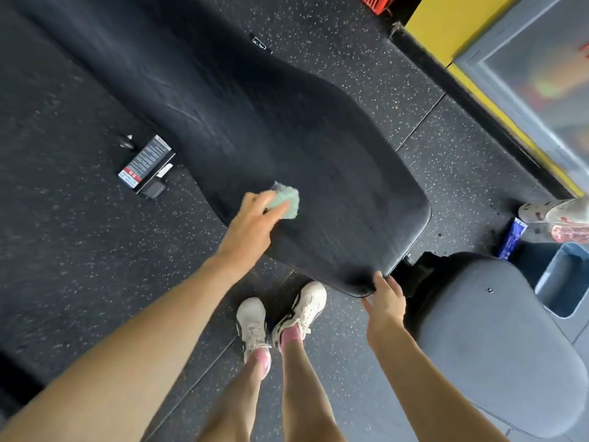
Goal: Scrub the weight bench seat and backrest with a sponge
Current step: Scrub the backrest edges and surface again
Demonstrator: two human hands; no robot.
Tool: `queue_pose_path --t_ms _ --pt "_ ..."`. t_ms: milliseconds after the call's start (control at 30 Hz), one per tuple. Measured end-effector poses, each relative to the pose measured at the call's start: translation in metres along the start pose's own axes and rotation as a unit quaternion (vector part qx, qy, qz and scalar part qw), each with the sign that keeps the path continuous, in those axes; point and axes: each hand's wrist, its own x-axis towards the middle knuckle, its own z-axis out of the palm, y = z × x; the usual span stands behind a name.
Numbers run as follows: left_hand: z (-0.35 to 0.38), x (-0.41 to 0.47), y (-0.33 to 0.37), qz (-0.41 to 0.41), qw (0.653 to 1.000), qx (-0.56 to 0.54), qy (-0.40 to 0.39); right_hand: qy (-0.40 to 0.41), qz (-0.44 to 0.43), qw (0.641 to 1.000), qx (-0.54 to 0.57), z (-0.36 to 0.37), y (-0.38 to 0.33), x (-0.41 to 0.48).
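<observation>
The person is standing close in, white sneakers (255, 323) side by side on the speckled rubber floor (79, 250) below the bench. The right hand (385, 304) is reaching forward and gripping the near corner of the black backrest (287, 138), thumb on top and fingers curling under the edge. Just to its right the grey seat (494, 346) is lying apart from the backrest, with a dark gap between them. The left arm is stretching out long. The left hand (251, 221) is clasping a pale green sponge (287, 202) and pressing it onto the backrest near its left edge. Beyond, on the floor left of the pad, a dark printed box (146, 162) is lying flat. At the right a blue bin (564, 282) is standing beside the seat; I cannot tell what it holds. A blue packet (511, 239) and someone else's shoe (554, 212) are sitting behind it, and a red crate (376, 1) is showing at the far edge.
</observation>
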Motion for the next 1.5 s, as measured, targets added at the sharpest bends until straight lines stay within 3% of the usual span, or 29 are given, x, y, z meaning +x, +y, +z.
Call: queue_pose_path --t_ms 67,133,200,267,333,367,433,500,567,633,667,733,800,867,933,1000,1067,1100,1167,1233,1300,1333,1400,1500 --pt "-0.027 0.010 -0.049 -0.174 0.982 0.021 0.075 0.024 -0.031 0.998 -0.045 0.010 0.005 0.004" --pt "-0.032 0.014 -0.045 -0.260 0.959 0.023 0.114 0.047 -0.044 0.995 -0.071 0.019 0.010 0.007" --pt "-0.016 0.005 -0.015 -0.189 0.977 0.006 0.094 0.066 -0.041 0.994 -0.073 0.026 0.011 0.006" --pt "0.001 -0.012 0.012 -0.006 0.999 -0.031 -0.022 0.073 -0.052 0.994 -0.064 0.032 0.009 0.007" --pt "0.001 -0.009 0.001 0.141 0.984 -0.023 -0.109 0.093 -0.055 0.991 -0.076 0.036 0.007 0.009" --pt "-0.006 0.002 -0.015 0.163 0.980 -0.012 -0.110 0.102 -0.054 0.990 -0.084 0.037 0.006 0.010" --pt "-0.022 0.029 -0.047 0.085 0.994 0.006 -0.068 0.110 -0.056 0.988 -0.088 0.039 0.005 0.013" --pt "-0.036 0.052 -0.072 -0.085 0.996 0.029 0.026 0.121 -0.046 0.987 -0.093 0.041 0.002 0.016" --pt "-0.046 0.067 -0.078 -0.261 0.958 0.009 0.119 0.130 -0.039 0.986 -0.100 0.041 0.000 0.016" --pt "-0.040 0.075 -0.063 -0.332 0.931 -0.007 0.149 0.139 -0.034 0.984 -0.107 0.042 -0.001 0.019" --pt "-0.034 0.074 -0.049 -0.298 0.945 -0.019 0.134 0.141 -0.032 0.983 -0.110 0.043 -0.001 0.018" --pt "-0.014 0.063 -0.019 -0.108 0.992 -0.053 0.048 0.136 -0.035 0.983 -0.118 0.044 -0.001 0.018" --pt "-0.005 0.047 0.003 0.091 0.990 -0.047 -0.092 0.131 -0.042 0.982 -0.129 0.044 0.001 0.017" --pt "-0.011 0.048 -0.012 0.156 0.977 -0.014 -0.146 0.127 -0.045 0.980 -0.150 0.041 0.000 0.016" --pt "-0.025 0.064 -0.044 0.092 0.992 -0.007 -0.080 0.119 -0.039 0.979 -0.162 0.036 -0.001 0.016" --pt "-0.040 0.076 -0.087 -0.091 0.994 0.000 0.052 0.114 -0.036 0.978 -0.169 0.032 0.000 0.019" --pt "-0.049 0.075 -0.109 -0.265 0.952 -0.008 0.156 0.114 -0.042 0.979 -0.165 0.031 -0.001 0.020" --pt "-0.050 0.069 -0.104 -0.301 0.938 -0.005 0.171 0.117 -0.049 0.979 -0.160 0.030 -0.001 0.021" --pt "-0.044 0.044 -0.079 -0.246 0.959 -0.002 0.142 0.122 -0.050 0.979 -0.153 0.030 -0.002 0.021" --pt "-0.032 0.008 -0.059 -0.080 0.995 -0.018 0.050 0.125 -0.042 0.981 -0.144 0.030 -0.001 0.020" --pt "-0.035 -0.014 -0.067 0.033 0.997 -0.034 -0.055 0.126 -0.040 0.981 -0.142 0.032 0.001 0.018" --pt "-0.041 -0.014 -0.083 0.051 0.996 -0.027 -0.067 0.126 -0.037 0.981 -0.142 0.032 0.002 0.018" --pt "-0.051 0.005 -0.111 0.002 1.000 0.013 -0.028 0.128 -0.036 0.981 -0.140 0.031 0.001 0.019" --pt "-0.060 0.044 -0.129 -0.166 0.982 0.040 0.082 0.125 -0.037 0.981 -0.140 0.028 -0.001 0.019"
